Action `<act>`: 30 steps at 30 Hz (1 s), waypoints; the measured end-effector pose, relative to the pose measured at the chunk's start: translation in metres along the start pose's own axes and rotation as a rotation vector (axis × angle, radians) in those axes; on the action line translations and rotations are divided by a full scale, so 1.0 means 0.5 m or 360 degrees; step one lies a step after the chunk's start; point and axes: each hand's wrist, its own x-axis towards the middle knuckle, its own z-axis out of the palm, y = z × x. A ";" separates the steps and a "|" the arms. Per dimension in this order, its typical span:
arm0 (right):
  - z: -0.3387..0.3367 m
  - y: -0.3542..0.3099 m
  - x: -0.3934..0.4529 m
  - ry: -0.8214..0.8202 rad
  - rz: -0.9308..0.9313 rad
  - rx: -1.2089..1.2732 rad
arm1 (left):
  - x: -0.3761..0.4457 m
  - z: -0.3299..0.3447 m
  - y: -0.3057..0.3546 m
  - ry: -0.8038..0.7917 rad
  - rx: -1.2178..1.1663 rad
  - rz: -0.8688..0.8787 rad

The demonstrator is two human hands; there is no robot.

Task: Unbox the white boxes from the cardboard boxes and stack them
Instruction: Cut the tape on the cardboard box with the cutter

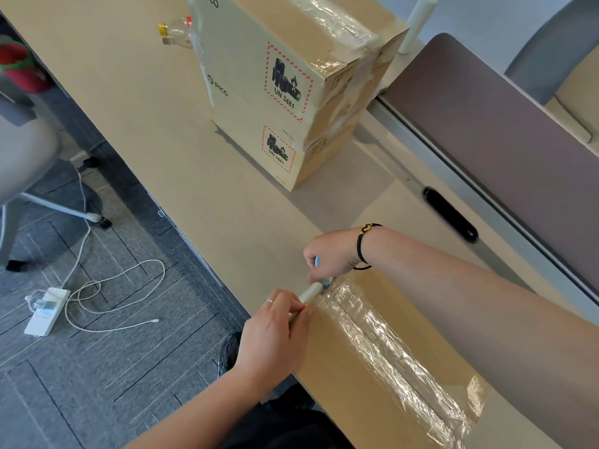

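A taped cardboard box point(372, 358) lies on the desk at the lower right, with clear tape point(389, 345) along its top seam. My left hand point(272, 332) is closed on the white handle of a cutter point(310, 292) at the box's far left corner. My right hand point(330, 254) reaches over the box and pinches a light blue part point(317, 262) at the tool's tip, where it meets the tape. Two more cardboard boxes point(275, 92), stacked and bound in clear film, stand further back. No white boxes are in sight.
Small glass bottles point(176, 34) stand behind the stacked boxes. A desk divider point(486, 131) and a cable slot point(450, 215) run along the right. Left of the desk edge are a grey chair point(22, 157), a power strip point(45, 312) with loose cables, and my shoe point(230, 348).
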 end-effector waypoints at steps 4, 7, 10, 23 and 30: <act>-0.001 0.006 -0.003 0.0089 -0.0009 0.0234 | 0.017 -0.011 0.028 -0.0092 0.0089 -0.0109; 0.004 0.012 0.000 0.0124 -0.0034 0.0339 | 0.035 -0.012 0.058 -0.0177 0.0209 -0.0158; 0.010 0.020 0.005 0.0178 -0.0051 0.0404 | 0.047 -0.005 0.077 -0.0299 0.0372 -0.0191; -0.001 0.060 -0.002 0.0307 0.0062 0.0321 | 0.042 -0.003 0.069 -0.0421 0.0513 -0.0100; 0.007 0.079 -0.023 0.0538 0.0117 0.0620 | 0.048 -0.001 0.074 -0.0424 0.0610 -0.0023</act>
